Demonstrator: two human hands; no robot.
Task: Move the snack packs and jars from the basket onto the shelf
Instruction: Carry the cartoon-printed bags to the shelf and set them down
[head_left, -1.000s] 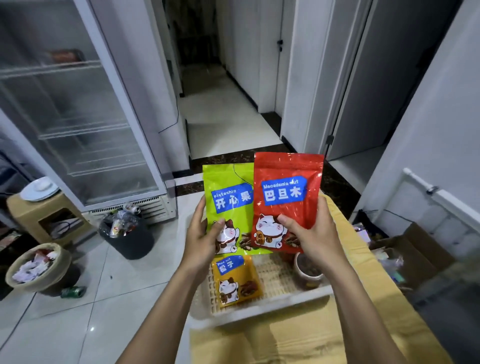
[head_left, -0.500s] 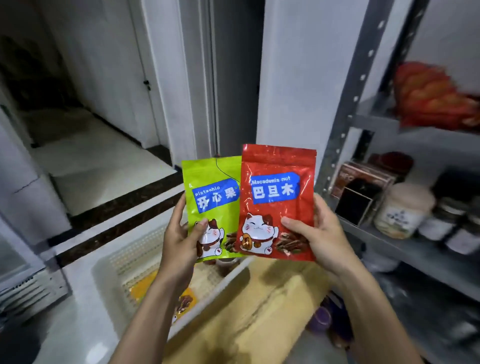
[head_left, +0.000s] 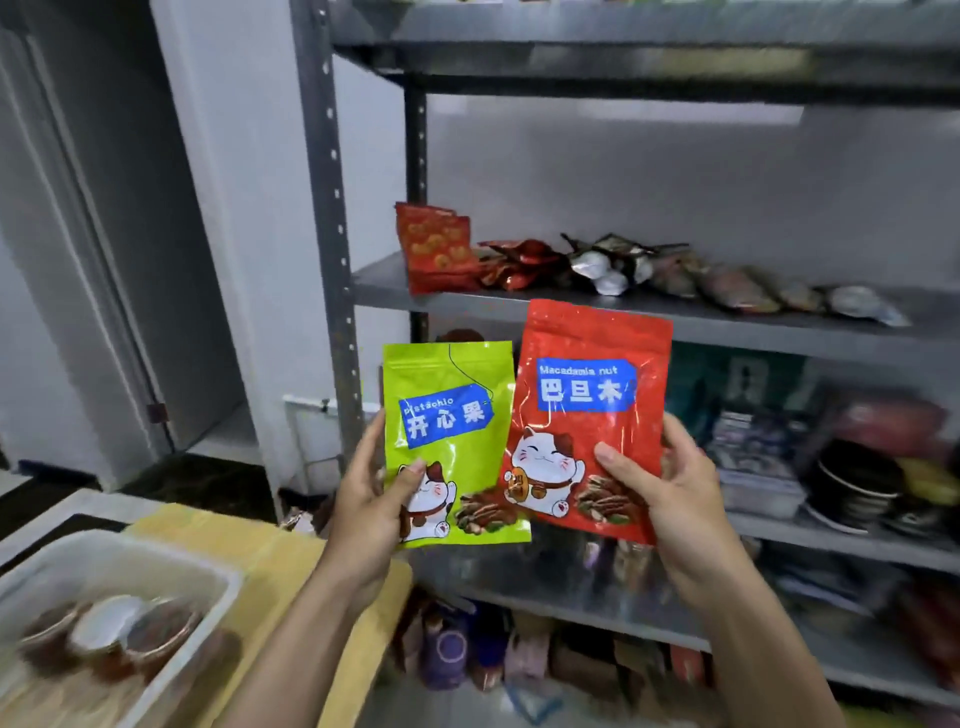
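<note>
Left hand (head_left: 371, 499) holds green pack (head_left: 452, 441), right hand (head_left: 670, 493) red pack (head_left: 589, 415), neither shelved; jars (head_left: 111, 631) left in basket (head_left: 156, 551).

The grey shelf (head_left: 675, 317) carries red packs (head_left: 436, 249) at its middle board's left end, with crumpled foil packs (head_left: 613, 265) strewn rightward. The yellow table (head_left: 291, 551) beside it carries a white basket (head_left: 171, 558).
</note>
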